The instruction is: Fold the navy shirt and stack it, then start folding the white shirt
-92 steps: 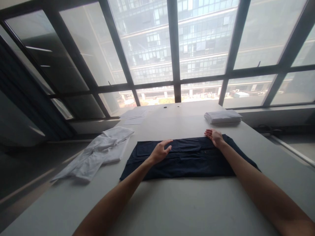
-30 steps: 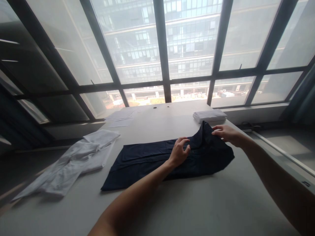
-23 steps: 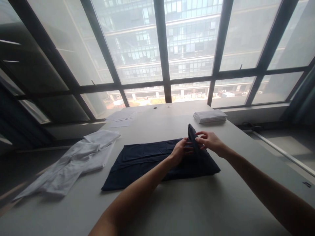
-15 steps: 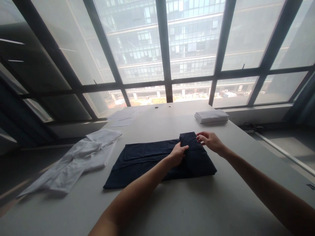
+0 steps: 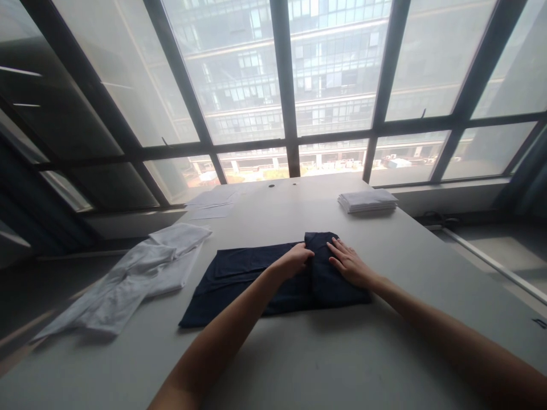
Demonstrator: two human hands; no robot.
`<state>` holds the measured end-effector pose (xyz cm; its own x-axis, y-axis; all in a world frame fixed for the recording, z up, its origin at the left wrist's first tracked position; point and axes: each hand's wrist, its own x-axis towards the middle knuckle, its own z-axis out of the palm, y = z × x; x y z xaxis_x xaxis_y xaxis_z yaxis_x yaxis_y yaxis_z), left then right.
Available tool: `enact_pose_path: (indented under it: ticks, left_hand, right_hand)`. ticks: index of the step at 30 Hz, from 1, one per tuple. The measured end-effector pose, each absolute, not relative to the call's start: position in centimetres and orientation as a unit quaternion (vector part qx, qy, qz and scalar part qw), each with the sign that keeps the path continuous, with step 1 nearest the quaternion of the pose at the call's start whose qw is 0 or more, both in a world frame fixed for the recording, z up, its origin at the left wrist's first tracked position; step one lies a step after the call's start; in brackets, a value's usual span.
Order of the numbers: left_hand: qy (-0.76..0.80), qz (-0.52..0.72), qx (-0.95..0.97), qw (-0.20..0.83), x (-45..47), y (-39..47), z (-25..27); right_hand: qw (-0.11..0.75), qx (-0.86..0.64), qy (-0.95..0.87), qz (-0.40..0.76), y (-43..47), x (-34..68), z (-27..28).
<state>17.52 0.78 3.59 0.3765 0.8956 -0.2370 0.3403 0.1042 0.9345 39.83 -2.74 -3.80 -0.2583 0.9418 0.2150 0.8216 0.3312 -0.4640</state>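
Note:
A folded navy garment (image 5: 248,265) lies flat on the white table (image 5: 273,364), its right end turned over into a thicker flap. My left hand (image 5: 294,259) is closed on the free left edge of that flap, thumb on top and the other fingers partly hidden. On the flap's right side my right hand (image 5: 348,262) lies flat with its fingers stretched out, pressing the cloth. Whether the garment is trousers or a shirt cannot be made out.
To the left, a crumpled white garment (image 5: 149,267) hangs partly over the table's edge. A stack of folded white cloth (image 5: 367,201) sits at the back right. Thin white sheets (image 5: 211,202) lie at the back left. Large windows (image 5: 239,68) stand behind the table.
My right hand has come down and in from the flap's far right corner to lie flat on it. My left hand has shifted slightly left with the flap's edge.

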Motion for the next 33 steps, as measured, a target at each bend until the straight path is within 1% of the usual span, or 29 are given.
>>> enact_pose_path:
  ticks: [3, 5, 7, 9, 12, 15, 18, 21, 23, 25, 27, 31, 33]
  left_hand:
    - [0.525, 0.278, 0.733, 0.330, 17.7, -0.2, 4.7]
    - [0.484, 0.286, 0.793, 0.234, 18.4, -1.9, 5.0]
    - [0.397, 0.246, 0.866, 0.180, 19.3, -4.2, 4.9]
    - [0.331, 0.201, 0.910, 0.148, 20.2, -6.5, 4.4]
    - [0.245, 0.167, 0.950, 0.103, 20.9, -8.6, 2.8]
    - [0.193, 0.112, 0.971, 0.081, 20.7, -8.9, 1.2]
    - [0.175, 0.084, 0.977, 0.087, 20.2, -8.3, 0.6]
    - [0.156, 0.085, 0.980, 0.091, 20.0, -7.8, 0.7]
    - [0.152, 0.088, 0.981, 0.086, 20.0, -7.7, 0.8]
    - [0.154, 0.086, 0.981, 0.082, 20.0, -7.8, 0.8]
    - [0.158, 0.079, 0.981, 0.080, 20.1, -7.9, 0.8]
    - [0.160, 0.079, 0.980, 0.084, 20.0, -8.3, 1.1]
    - [0.159, 0.087, 0.980, 0.081, 20.0, -8.5, 1.2]
  right_hand:
    - [0.224, -0.567, -0.781, 0.132, -2.9, 39.6, -3.6]
    - [0.230, -0.575, -0.774, 0.136, -2.9, 39.5, -3.7]
    - [0.252, -0.580, -0.764, 0.127, -2.6, 39.7, -3.8]
    - [0.297, -0.597, -0.739, 0.101, -2.2, 40.1, -4.0]
    - [0.364, -0.638, -0.675, 0.067, -1.3, 41.5, -3.7]
    - [0.391, -0.645, -0.653, 0.067, -0.8, 42.7, -3.1]
    - [0.375, -0.598, -0.705, 0.068, -0.8, 42.8, -2.7]
    - [0.294, -0.556, -0.772, 0.091, -1.1, 41.9, -2.7]
    - [0.229, -0.561, -0.786, 0.121, -1.3, 41.4, -3.0]
    - [0.195, -0.573, -0.784, 0.141, -1.3, 41.2, -3.2]
    - [0.201, -0.579, -0.778, 0.141, -1.2, 41.2, -3.3]
    - [0.246, -0.565, -0.778, 0.124, -1.2, 41.4, -3.2]
    - [0.241, -0.563, -0.779, 0.133, -1.2, 41.4, -3.3]
